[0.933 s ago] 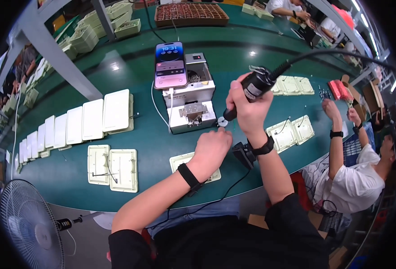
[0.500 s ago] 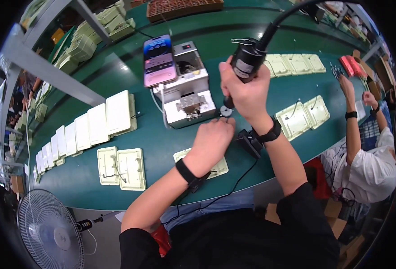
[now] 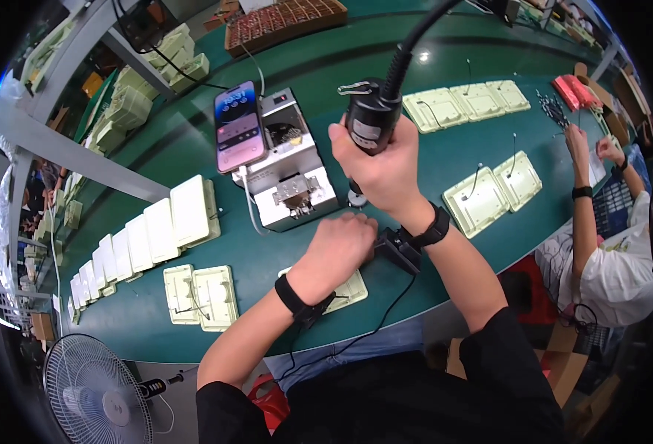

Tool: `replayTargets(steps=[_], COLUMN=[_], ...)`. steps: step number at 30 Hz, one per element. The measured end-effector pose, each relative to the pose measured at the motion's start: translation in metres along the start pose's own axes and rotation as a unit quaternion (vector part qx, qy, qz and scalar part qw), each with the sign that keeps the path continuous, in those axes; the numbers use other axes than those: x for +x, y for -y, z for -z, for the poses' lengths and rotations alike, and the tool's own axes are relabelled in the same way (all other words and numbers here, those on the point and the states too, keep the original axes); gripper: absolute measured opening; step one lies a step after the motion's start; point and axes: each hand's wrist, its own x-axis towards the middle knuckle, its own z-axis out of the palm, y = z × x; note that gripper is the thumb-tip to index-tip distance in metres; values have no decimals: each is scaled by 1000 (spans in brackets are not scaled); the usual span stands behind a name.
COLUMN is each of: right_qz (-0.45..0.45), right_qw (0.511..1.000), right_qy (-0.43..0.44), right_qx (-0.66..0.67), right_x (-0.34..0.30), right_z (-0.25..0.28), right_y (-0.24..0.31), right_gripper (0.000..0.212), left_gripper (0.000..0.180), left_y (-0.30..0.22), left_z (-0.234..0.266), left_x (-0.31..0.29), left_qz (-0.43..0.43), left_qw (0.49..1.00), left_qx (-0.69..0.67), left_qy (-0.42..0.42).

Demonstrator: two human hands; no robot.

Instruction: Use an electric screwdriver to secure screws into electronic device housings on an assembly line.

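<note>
Green bench (image 3: 130, 318) in a workshop; landmark taken as the metal box machine (image 3: 278, 170), which has a phone (image 3: 239, 129) at its upper left.

Head view, only view. Left of the machine: row of pale panels (image 3: 189, 214), overlapping. Lower left of it, toward the person: pair of open pale housings (image 3: 215, 296), with a fan (image 3: 104, 399) off the bench edge. Far right of the machine: co-worker (image 3: 604, 266) in a white top, own hands over small parts.

Right hand (image 3: 382, 170): wrapped round a black corded tool (image 3: 373, 111), just right of the machine, nose down. Silvery disc (image 3: 357, 197) at the tool's lower end, near the machine's front right corner; attachment cannot be told.

Left hand (image 3: 341, 248): in front of the machine, knuckles up, fingers bunched just below the disc. Grip hidden; cannot tell whether anything is pinched. Pale housing (image 3: 352, 291) lies partly beneath the left wrist, nearer the person than the machine.

Step in hand (judged): tool end and left fingertips being brought together beside the machine. Next move, judged, calls for a steady tool axis and fingertips clear of the tip.
</note>
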Motion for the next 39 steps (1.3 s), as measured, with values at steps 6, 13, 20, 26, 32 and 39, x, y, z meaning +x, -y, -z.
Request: replayTargets(steps=[6, 13, 20, 26, 32, 39], right_qz=[-23, -33, -126, -43, -8, -7], right_qw=[1000, 999, 988, 998, 1000, 999], right_qy=[2, -1, -75, -31, 6, 0], right_qx=[-14, -7, 48, 37, -3, -39], right_x=[4, -6, -5, -10, -14, -14], right_z=[3, -8, 45, 10, -7, -1], right_y=[-7, -16, -21, -23, -17, -17], right_gripper=[15, 12, 24, 12, 9, 7], left_gripper=[15, 18, 14, 13, 15, 17], left_y=[11, 92, -61, -58, -61, -53], left_z=[115, 125, 177, 172, 170, 163], left_x=[5, 38, -9, -57, -68, -64], left_qz=[154, 119, -178, -125, -114, -106], left_qw=[982, 962, 806, 785, 738, 670], left_qx=[-19, 166, -498, -513, -554, -639], left_qy=[-104, -178, -266, -325, -368, -363])
